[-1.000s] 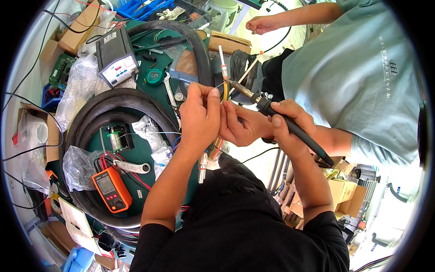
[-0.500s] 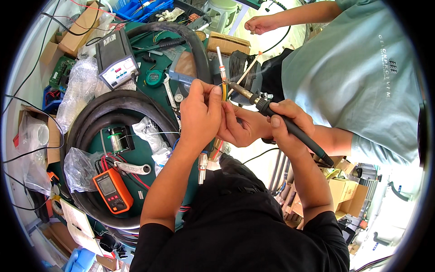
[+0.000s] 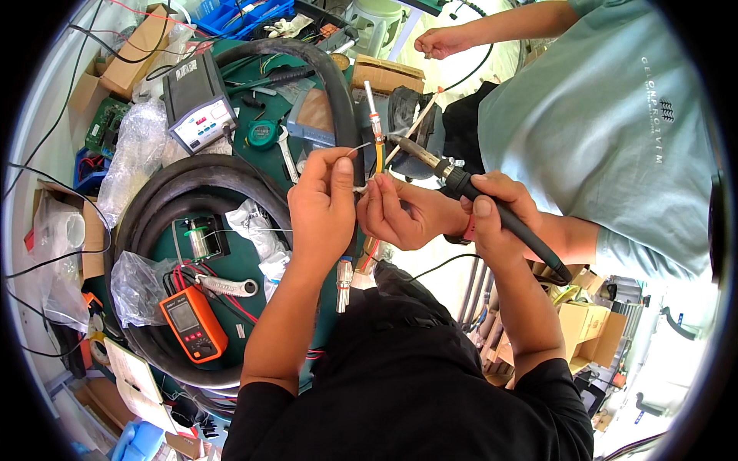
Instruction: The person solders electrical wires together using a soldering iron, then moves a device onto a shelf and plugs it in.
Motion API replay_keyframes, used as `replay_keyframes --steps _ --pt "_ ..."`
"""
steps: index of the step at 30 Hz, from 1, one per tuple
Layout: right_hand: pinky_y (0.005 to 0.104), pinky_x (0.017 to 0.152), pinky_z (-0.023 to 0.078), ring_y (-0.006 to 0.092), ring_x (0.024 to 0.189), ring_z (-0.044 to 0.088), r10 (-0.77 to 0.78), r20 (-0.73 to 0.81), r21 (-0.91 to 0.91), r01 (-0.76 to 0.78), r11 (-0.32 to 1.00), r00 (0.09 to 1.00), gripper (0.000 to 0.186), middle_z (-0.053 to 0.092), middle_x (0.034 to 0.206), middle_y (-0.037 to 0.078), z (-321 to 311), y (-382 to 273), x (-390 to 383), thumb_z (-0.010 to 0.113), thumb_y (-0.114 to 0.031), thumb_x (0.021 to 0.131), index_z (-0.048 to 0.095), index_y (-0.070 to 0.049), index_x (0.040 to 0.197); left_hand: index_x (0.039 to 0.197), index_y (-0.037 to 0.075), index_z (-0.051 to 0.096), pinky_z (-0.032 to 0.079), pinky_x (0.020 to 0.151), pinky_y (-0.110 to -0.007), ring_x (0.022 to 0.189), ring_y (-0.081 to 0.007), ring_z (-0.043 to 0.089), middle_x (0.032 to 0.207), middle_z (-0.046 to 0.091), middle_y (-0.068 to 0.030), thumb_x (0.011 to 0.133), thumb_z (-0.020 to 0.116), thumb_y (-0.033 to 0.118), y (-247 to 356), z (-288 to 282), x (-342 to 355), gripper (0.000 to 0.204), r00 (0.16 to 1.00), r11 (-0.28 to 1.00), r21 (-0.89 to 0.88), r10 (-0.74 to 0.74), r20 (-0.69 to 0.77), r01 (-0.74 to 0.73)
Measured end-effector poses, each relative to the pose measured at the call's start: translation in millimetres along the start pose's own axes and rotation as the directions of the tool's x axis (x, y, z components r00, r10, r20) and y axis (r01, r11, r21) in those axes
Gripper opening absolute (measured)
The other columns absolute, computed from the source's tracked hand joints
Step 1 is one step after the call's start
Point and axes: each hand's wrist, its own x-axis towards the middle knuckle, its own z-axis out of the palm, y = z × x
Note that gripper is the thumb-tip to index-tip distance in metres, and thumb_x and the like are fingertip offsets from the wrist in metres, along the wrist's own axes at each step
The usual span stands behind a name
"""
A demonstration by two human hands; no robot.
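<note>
My left hand [image 3: 321, 211] pinches a thin solder wire [image 3: 360, 147] beside a connector [image 3: 376, 121] with a yellow-green wire [image 3: 379, 157]. My right hand [image 3: 500, 207] is closed round the grip of a soldering iron [image 3: 421, 154], whose tip is close to the connector's right side. A co-worker's hand [image 3: 402, 211] pinches the yellow-green wire from below. The soldering station [image 3: 196, 100] sits at the upper left, and a solder spool [image 3: 200, 238] stands inside the coiled black hose.
The green bench mat [image 3: 254, 146] holds a thick black hose [image 3: 142, 196], a tape measure [image 3: 262, 134], a wrench [image 3: 288, 157], an orange meter [image 3: 192, 326] and plastic bags [image 3: 127, 157]. Cardboard boxes [image 3: 576, 330] lie at the lower right. The co-worker's other hand [image 3: 438, 42] is at the upper right.
My left hand has moved left, drawing the solder back from the connector. My right hand and the iron have shifted right, leaving a small gap. The co-worker's fingers have moved slightly left.
</note>
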Motion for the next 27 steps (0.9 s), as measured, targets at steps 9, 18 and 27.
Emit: replay_keyframes --steps 9,18,27 --pt "0.0242 0.061 0.048 0.0127 0.067 0.057 -0.025 -0.002 -0.053 0.025 0.998 1.000 0.021 0.060 0.076 0.011 6 4 0 0.059 -0.008 0.088 0.056 0.005 0.104 0.093 -0.001 0.051 0.048 0.057 -0.030 0.062 -0.0165 0.062 0.070 0.063 -0.0114 0.093 0.053 0.018 -7 6 -1 0.019 1.000 0.994 0.105 0.019 -0.003 -0.018" --pt "0.0237 0.060 0.049 0.0126 0.066 0.059 0.057 -0.077 -0.055 -0.061 0.997 0.995 0.021 0.061 0.077 0.011 11 3 -7 0.058 -0.011 0.089 0.056 0.005 0.103 0.089 -0.002 0.052 0.048 0.056 -0.029 0.060 -0.0160 0.063 0.069 0.063 -0.0124 0.091 0.057 0.016 -3 11 2 0.019 0.999 0.996 0.088 0.008 -0.047 -0.004" --pt "0.0215 0.056 0.048 0.0116 0.061 0.057 0.117 -0.266 0.009 -0.119 0.993 0.957 0.025 0.063 0.077 0.013 36 5 -28 0.054 -0.017 0.093 0.053 0.005 0.103 0.088 0.000 0.048 0.039 0.047 -0.021 0.054 -0.0042 0.050 0.062 0.056 -0.0034 0.094 0.054 0.014 -8 15 2 0.016 0.993 0.986 0.136 0.104 -0.049 -0.096"
